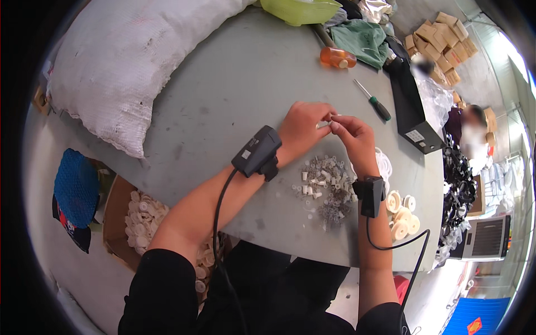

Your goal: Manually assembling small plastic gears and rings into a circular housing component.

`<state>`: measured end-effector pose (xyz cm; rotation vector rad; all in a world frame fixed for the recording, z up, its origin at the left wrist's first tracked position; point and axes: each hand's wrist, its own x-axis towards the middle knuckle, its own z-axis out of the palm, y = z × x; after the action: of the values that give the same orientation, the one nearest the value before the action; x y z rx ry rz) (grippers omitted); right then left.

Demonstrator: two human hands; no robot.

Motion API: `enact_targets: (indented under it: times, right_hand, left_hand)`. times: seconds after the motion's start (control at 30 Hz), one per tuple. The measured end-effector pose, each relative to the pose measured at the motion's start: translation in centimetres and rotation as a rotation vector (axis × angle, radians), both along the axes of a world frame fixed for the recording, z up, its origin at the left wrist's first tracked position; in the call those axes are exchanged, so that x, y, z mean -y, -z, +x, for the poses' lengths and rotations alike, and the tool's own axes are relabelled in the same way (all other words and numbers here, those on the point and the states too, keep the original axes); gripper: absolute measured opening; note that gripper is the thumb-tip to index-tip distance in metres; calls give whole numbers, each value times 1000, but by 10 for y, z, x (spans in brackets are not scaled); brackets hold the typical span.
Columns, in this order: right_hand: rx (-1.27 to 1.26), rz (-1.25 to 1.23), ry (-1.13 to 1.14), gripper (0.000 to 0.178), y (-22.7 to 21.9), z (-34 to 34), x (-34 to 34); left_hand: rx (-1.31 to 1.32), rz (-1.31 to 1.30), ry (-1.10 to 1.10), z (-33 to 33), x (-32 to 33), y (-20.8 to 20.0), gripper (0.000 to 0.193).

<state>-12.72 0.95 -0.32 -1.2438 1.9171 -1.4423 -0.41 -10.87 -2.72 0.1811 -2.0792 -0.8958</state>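
Observation:
My left hand (301, 127) and my right hand (356, 138) meet above the middle of the grey table (223, 95), fingertips almost touching. Both are closed in a pinch around a small whitish plastic piece (323, 124), partly hidden by the fingers. Just below them lies a loose pile of small white and grey plastic parts (335, 190). Beside my right wrist is a coil of white cord or tubing (384, 166), partly covered by the arm. Several cream-coloured wheels (403, 218) sit to the right of that forearm.
A big white woven sack (117, 67) covers the far left. At the far right lie an orange bottle (337, 58), a green-handled screwdriver (379, 108) and a long black box (413, 106). A carton (119, 206) of cream round parts stands below the left edge. Another person (473, 134) is in the background.

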Motion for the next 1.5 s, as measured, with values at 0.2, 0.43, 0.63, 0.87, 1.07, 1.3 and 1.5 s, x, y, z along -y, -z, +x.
enact_targets:
  times: [0.2,0.43,0.63,0.87,1.07,1.3,1.5]
  right_hand:
    - [164,-97,134,20,-1,-3,-18]
    - [247,-157,234,15,5,0,-40]
    - [366,-251,71,14,-12,10,-44]
    - [356,-231,83,11,-20,32,-58]
    - [320,-231,127,15,-17,37,-54]
    - [173,-143,197,16,-15,42,-56]
    - [188,-205,184,17,-19,39,-58]
  left_hand:
    - [267,-232,-375,8,10,-7,45]
    - [630,-91,-217,19,18,-8,54]
    - [604,84,-298,8,16,-9,38]
    - [162,828,383,-9,-24,-5,26]
    - [162,875,552,-3,-38,-12,30]
    - [118,803,570,2,-44,-14,35]
    - [47,655,552,-1,-47,-12,37]
